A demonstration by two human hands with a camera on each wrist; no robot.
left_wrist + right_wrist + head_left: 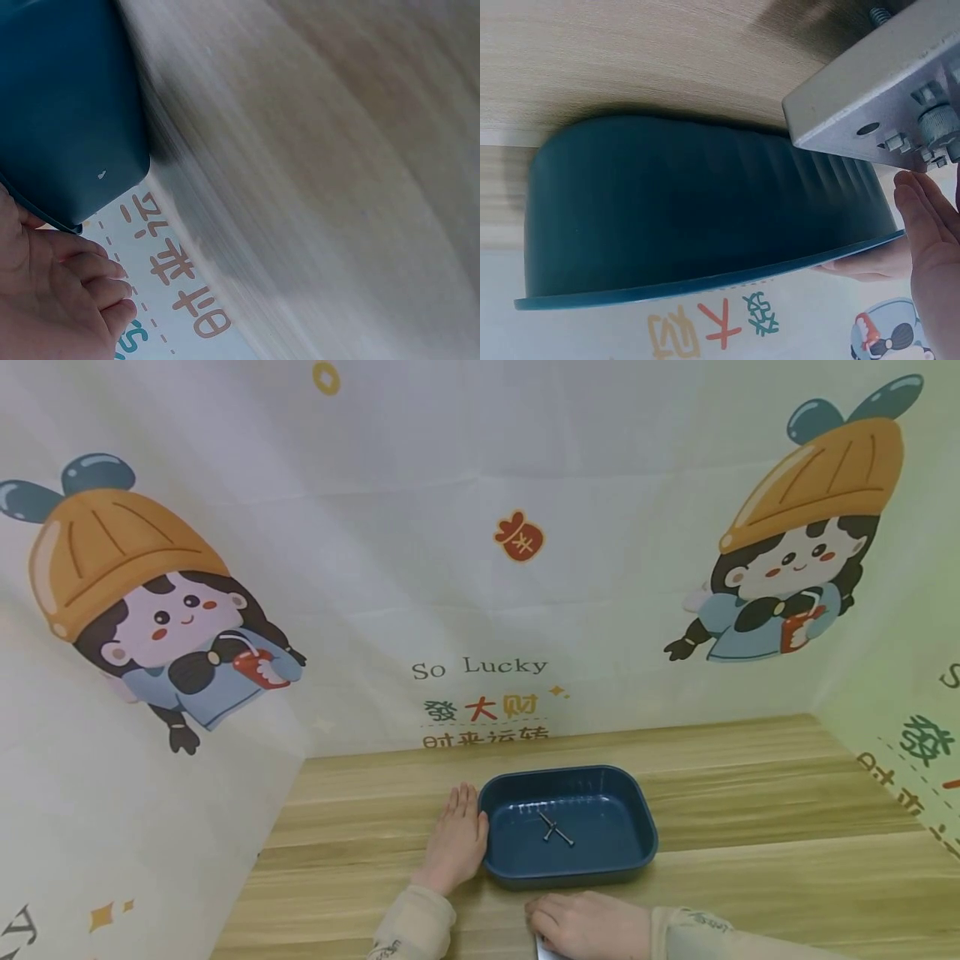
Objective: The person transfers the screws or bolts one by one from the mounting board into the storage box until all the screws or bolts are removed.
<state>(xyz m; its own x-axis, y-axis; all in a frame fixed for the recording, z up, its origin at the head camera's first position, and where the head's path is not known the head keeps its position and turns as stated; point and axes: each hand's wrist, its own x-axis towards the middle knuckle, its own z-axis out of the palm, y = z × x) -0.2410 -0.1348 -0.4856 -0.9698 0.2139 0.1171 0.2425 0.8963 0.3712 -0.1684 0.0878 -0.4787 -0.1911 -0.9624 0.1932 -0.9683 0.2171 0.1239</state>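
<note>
Blue, the tray lies with its long axis roughly parallel to the tabletop's far edge, just beyond our right hand, which grips a metal piece, while our nearer left hand, fingers extended, touches its left end.

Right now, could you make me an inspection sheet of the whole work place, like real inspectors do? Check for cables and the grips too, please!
Surface: wood-grain tabletop.
Job's things: blue tray upright on it; crossed screws inside; metal part outside, in front of the tray.
Clutter: nothing seen.
Grips: left hand grip touches the tray's left side; right hand grip holds the metal part.
Cables: nothing seen.
Surroundings: pale backdrop behind and on both sides, printed with cartoon figures and writing.
</note>
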